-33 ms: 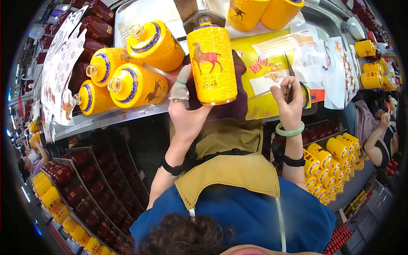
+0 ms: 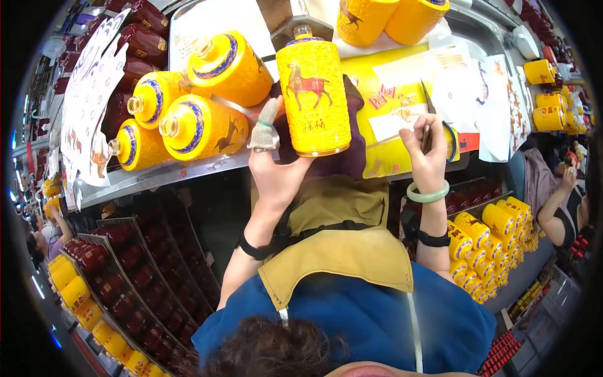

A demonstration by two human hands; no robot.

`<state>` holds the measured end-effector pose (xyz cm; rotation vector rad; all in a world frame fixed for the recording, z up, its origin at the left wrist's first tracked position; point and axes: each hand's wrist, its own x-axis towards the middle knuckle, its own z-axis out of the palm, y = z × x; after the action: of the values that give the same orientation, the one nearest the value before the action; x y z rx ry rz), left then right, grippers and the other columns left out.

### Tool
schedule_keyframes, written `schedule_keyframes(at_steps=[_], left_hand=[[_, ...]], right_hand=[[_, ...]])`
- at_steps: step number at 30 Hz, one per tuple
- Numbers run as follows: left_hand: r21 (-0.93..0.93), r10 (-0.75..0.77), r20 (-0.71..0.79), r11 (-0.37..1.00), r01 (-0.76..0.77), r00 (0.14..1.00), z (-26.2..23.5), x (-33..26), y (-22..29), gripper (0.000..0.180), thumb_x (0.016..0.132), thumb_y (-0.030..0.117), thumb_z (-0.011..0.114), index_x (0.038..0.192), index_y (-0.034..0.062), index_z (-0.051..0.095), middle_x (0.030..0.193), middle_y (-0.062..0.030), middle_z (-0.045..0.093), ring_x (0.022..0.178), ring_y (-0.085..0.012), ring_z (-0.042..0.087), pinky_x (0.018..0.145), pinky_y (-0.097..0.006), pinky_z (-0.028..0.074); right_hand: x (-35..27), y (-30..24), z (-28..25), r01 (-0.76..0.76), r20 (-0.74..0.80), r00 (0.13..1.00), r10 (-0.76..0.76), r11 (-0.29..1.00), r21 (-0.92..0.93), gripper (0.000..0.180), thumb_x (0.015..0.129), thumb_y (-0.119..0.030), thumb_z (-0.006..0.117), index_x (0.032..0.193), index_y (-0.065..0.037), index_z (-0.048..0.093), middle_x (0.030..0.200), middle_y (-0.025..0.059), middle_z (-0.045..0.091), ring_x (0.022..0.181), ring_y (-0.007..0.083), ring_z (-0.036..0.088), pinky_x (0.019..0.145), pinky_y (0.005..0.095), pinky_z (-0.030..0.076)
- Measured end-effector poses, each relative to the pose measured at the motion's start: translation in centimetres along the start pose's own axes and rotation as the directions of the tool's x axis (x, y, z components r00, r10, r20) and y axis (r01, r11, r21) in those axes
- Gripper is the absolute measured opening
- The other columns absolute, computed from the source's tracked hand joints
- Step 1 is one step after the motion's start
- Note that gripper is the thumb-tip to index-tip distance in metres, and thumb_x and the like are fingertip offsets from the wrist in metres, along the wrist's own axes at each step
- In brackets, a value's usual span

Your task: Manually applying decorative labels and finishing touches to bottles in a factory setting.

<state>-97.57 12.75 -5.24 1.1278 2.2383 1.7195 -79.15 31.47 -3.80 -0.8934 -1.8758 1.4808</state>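
Your left hand grips the yellow, embossed, cylindrical bottle, so hold it rock-steady; right of it, your right hand holds a dark, pointed metal tool.

Yellow bottle, red horse on front, neck pointing away; dark pointed tool at right.

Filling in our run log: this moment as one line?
left hand: against yellow bottle; right hand: holding dark pointed tool; bottle front: animal picture; at left: four yellow bottles
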Motion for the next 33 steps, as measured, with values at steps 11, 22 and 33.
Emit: schedule_keyframes(at_steps=[11, 22, 33], left_hand=[[-0.129, -0.138, 0.043, 0.981, 0.142, 0.99, 0.3, -0.1, -0.6, 0.097, 0.071, 0.003, 0.087, 0.151, -0.0035, 0.033, 0.143, -0.017, 0.054, 0.13, -0.0241, 0.053, 0.113, -0.039, 0.039], [-0.115, -0.139, 0.032, 0.983, 0.142, 0.99, 0.3, -0.3, -0.4, 0.092, 0.073, 0.004, 0.086, 0.149, -0.0045, 0.036, 0.141, -0.0165, 0.056, 0.127, -0.0238, 0.055, 0.111, -0.038, 0.041], [-0.069, -0.099, 0.016, 0.993, 0.1, 0.995, 0.1, -0.5, -1.1, 0.09, 0.072, 0.004, 0.086, 0.148, -0.005, 0.039, 0.139, -0.017, 0.058, 0.125, -0.024, 0.057, 0.11, -0.038, 0.042]], right_hand=[[-0.1, -0.1, 0.6, 0.028, 0.051, 0.998, -0.027, 0.999, -0.015, 0.016, 0.097, -0.011, 0.067, 0.094, -0.006, 0.052, 0.081, -0.0048, 0.044, 0.072, 0.005, 0.038, 0.065, 0.0207, 0.032], [-0.2, -0.4, 1.4, 0.072, 0.072, 0.995, -0.07, 0.997, -0.035, 0.014, 0.097, -0.011, 0.066, 0.095, -0.005, 0.054, 0.084, -0.0038, 0.047, 0.071, 0.0063, 0.037, 0.064, 0.0221, 0.032], [1.1, -0.9, 3.2, 0.165, 0.132, 0.98, -0.151, 0.981, -0.102, 0.015, 0.094, -0.01, 0.068, 0.094, -0.001, 0.056, 0.087, 0.0066, 0.055, 0.075, 0.0178, 0.05, 0.07, 0.0289, 0.042]])
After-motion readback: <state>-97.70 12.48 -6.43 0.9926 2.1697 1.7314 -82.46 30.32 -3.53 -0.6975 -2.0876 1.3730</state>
